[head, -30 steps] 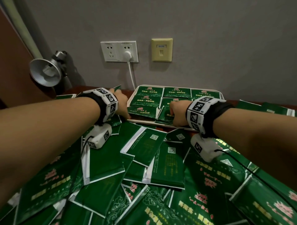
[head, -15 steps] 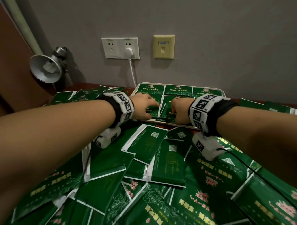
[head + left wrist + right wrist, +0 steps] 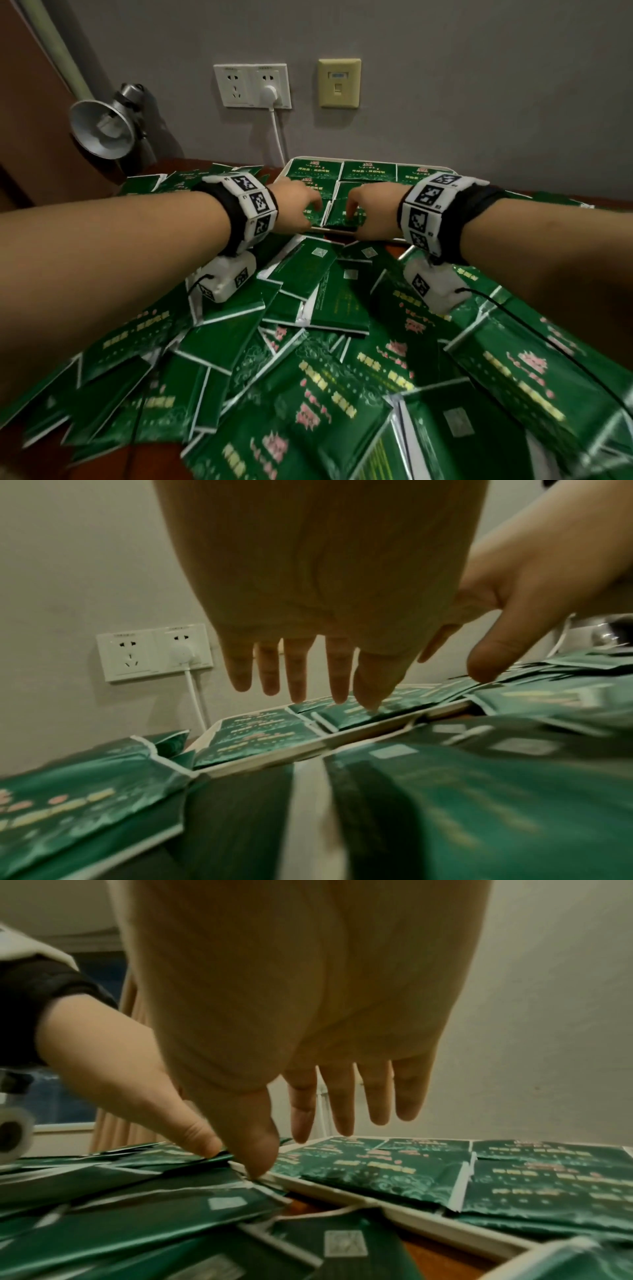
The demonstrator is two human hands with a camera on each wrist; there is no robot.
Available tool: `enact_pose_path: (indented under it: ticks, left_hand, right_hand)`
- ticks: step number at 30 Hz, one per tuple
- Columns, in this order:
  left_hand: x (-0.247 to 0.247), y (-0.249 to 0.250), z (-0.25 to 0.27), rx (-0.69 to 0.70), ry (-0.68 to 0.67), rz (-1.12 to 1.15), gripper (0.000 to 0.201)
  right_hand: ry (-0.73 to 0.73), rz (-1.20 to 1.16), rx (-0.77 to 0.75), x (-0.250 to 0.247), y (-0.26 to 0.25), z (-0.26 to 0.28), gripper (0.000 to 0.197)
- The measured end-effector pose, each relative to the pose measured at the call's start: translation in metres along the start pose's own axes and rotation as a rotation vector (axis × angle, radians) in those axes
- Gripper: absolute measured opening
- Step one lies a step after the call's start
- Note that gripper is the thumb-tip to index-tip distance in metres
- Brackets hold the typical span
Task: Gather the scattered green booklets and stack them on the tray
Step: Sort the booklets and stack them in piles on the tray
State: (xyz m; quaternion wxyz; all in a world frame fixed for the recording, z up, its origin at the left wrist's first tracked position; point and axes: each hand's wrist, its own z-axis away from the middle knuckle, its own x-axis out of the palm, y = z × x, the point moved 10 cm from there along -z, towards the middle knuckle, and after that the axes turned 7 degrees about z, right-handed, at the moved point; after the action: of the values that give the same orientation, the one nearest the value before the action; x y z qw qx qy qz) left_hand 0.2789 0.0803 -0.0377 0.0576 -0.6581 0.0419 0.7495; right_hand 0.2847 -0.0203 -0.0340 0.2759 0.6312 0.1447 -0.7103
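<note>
step: squaring booklets (image 3: 346, 214) at tray (image 3: 424, 168) near edge
left hand (image 3: 296, 210): released, fingers straight over tray
right hand (image 3: 368, 214): released, fingers straight
next: likely gather more from loose pile (image 3: 308, 359) on surface

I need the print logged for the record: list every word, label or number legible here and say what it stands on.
No text can be read.
Green booklets: yellow and pink characters, too blurred.
Booklets on the tray: yellow characters, blurred.
Square code patches on booklet backs: unreadable.
Wrist bands: black-and-white marker patterns, no words.
Wall sockets: tiny marking, illegible.
</note>
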Motion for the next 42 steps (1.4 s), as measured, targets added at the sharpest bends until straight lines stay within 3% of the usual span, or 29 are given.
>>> enact_pose_path:
  ticks: [3, 9, 12, 16, 18, 21, 23, 28, 30, 34, 37, 40, 42]
  left_hand:
    - [0.002, 0.023, 0.037, -0.01, -0.038, -0.004, 0.038]
    - [0.025, 0.088, 0.131, 0.077, -0.153, -0.003, 0.047]
    - [0.045, 0.115, 0.176, 0.131, -0.301, 0.042, 0.068]
    - [0.079, 0.129, 0.22, 0.14, -0.497, -0.03, 0.117]
    - [0.092, 0.128, 0.232, 0.134, -0.533, -0.109, 0.132]
    - [0.095, 0.124, 0.236, 0.128, -0.48, -0.126, 0.137]
    - [0.09, 0.12, 0.234, 0.146, -0.411, -0.117, 0.134]
    - [0.081, 0.105, 0.234, 0.145, -0.219, -0.058, 0.114]
    - [0.081, 0.101, 0.231, 0.119, -0.173, -0.077, 0.11]
    - [0.078, 0.1, 0.221, 0.046, -0.118, -0.074, 0.108]
    - [0.079, 0.099, 0.217, 0.027, -0.135, 0.058, 0.107]
    - [0.082, 0.092, 0.222, 0.045, -0.231, 0.191, 0.115]
    - [0.085, 0.084, 0.225, 0.07, -0.291, 0.117, 0.124]
  right_hand:
    - [-0.007, 0.044, -0.031, -0.004, -0.016, 0.04, 0.037]
    - [-0.101, 0.156, -0.125, 0.019, -0.045, 0.135, 0.059]
    - [-0.193, 0.195, -0.151, 0.038, -0.052, 0.183, 0.075]
    - [-0.347, 0.285, -0.131, 0.063, -0.051, 0.233, 0.1]
    - [-0.356, 0.352, -0.125, 0.073, -0.052, 0.247, 0.116]
    - [-0.298, 0.405, -0.13, 0.08, -0.059, 0.257, 0.126]
    - [-0.291, 0.358, -0.11, 0.081, -0.059, 0.259, 0.119]
    - [-0.142, 0.104, 0.0, 0.055, -0.035, 0.244, 0.039]
    - [-0.057, 0.038, 0.107, 0.041, -0.014, 0.234, 0.025]
    - [0.175, -0.087, 0.32, 0.0, 0.025, 0.225, 0.036]
    - [0.246, -0.105, 0.313, -0.017, 0.016, 0.222, 0.046]
    - [0.121, -0.087, 0.203, -0.001, -0.02, 0.213, 0.054]
    - [-0.01, -0.111, 0.142, 0.018, -0.039, 0.208, 0.057]
